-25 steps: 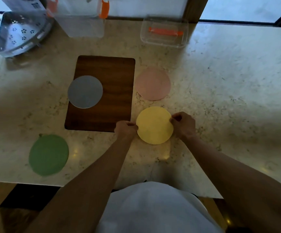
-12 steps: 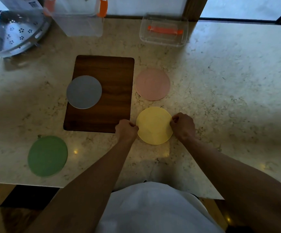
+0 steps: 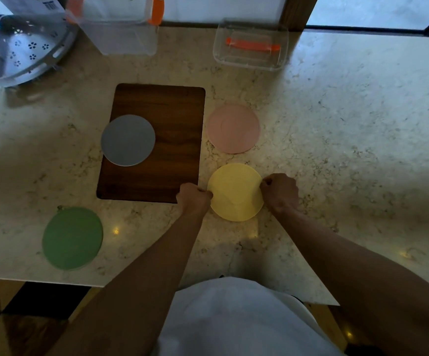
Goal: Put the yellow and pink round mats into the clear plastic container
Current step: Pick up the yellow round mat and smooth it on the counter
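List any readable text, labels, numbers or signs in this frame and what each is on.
No text can be read.
Barcode-like dark stripes on the grey box at the top left edge: too small and blurred to read.
Round mats, clear containers, wooden board, metal rack: no print visible.

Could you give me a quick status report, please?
Left hand and right hand pinch yellow mat edges. Pink mat untouched. Path unobstructed.
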{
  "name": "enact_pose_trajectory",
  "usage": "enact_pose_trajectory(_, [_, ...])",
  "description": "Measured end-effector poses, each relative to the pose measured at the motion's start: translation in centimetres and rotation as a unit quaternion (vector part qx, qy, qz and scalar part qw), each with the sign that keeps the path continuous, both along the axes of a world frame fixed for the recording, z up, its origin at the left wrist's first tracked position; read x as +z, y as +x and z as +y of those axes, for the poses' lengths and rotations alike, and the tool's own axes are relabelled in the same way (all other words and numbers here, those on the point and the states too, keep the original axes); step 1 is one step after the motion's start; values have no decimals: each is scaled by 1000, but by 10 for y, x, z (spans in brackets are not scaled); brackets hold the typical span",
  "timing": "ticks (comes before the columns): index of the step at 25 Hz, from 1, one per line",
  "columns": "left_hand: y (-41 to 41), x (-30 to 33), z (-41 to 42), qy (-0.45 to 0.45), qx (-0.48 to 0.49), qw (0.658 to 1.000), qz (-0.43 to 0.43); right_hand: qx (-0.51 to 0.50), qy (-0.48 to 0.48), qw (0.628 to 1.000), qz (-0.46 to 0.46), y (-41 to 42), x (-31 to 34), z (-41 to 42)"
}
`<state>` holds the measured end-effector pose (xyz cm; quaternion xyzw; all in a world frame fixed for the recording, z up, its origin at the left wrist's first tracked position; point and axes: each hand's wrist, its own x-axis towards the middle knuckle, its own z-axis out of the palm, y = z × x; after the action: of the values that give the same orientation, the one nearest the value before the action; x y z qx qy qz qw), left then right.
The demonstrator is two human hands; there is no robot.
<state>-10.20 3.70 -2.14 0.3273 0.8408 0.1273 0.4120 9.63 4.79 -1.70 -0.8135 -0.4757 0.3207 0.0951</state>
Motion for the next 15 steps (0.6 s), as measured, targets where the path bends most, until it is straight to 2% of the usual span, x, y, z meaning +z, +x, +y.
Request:
enact_pose_trajectory(3, [-6,-2,9,-50,59,996,-47,-18,-6,1000,24,-1,-3,0])
enact_pose_trajectory(6, [-9,-2,14,-82,58,991,-89,-29,-15,998,46,0,-3,2])
enact_pose_trajectory(12, [-10,2,17,-36,84,984,-150,-46,-12,994,103,-2,0,-1])
enact_pose_trajectory(15, [-14,7,20,-15,87,976,-200,-59,21,989,137,-7,2,-3])
